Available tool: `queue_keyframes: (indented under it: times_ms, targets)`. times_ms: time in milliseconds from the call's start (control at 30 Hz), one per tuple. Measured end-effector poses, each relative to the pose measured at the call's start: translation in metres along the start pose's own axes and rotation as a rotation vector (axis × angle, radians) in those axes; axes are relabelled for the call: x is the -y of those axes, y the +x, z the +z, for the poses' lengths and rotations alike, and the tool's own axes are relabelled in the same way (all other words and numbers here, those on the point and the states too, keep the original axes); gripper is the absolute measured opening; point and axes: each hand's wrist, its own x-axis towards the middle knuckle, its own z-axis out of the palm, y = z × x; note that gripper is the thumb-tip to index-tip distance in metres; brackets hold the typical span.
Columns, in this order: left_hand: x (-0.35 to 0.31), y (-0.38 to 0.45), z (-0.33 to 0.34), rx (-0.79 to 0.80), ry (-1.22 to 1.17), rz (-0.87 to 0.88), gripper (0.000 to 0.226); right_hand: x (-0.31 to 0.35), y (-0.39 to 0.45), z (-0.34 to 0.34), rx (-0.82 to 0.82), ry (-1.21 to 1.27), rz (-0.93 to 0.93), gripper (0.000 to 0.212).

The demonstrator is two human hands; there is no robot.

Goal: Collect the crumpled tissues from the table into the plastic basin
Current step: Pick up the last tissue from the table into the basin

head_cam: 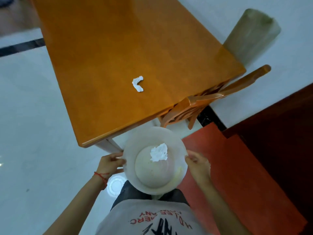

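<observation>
Your left hand (111, 162) grips the plastic basin (155, 161) rim at 9 o'clock, your right hand (197, 162) grips it at 3 o'clock. One crumpled tissue (158, 152) lies inside. Another tissue (138, 83) rests on the table (118, 48), toward 12 o'clock from the basin.

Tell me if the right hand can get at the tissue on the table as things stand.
Probably not yet: the right hand grips the basin rim, as does the left hand. Nothing blocks the tissue itself.
</observation>
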Motion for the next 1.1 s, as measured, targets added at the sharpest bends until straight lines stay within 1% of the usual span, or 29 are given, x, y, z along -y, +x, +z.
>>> queue_keyframes:
  times_ms: [100, 233, 433, 633, 933, 1000, 1100]
  targets:
    - [-0.005, 0.009, 0.001, -0.004, -0.034, 0.002, 0.02, 0.009, 0.016, 0.004, -0.004, 0.004, -0.038, 0.022]
    - [-0.014, 0.018, 0.004, -0.019, -0.058, -0.034, 0.03, 0.023, 0.031, 0.006, -0.003, -0.037, -0.048, 0.024]
    - [-0.016, 0.025, 0.008, -0.053, -0.095, -0.069, 0.035, 0.033, 0.049, 0.01, 0.029, -0.092, -0.099, 0.025]
    - [-0.012, 0.024, 0.016, -0.111, -0.169, -0.11, 0.035, 0.04, 0.068, 0.009, 0.128, -0.111, -0.135, 0.024]
    - [-0.009, 0.023, 0.027, -0.166, -0.203, -0.134, 0.034, 0.044, 0.091, 0.004, 0.215, -0.177, -0.233, 0.025]
    - [-0.008, 0.023, 0.029, -0.175, -0.216, -0.138, 0.033, 0.045, 0.096, 0.003, 0.228, -0.251, -0.27, 0.024]
    - [-0.008, 0.022, 0.032, -0.182, -0.215, -0.137, 0.033, 0.048, 0.105, 0.004, 0.212, -0.525, -0.434, 0.027]
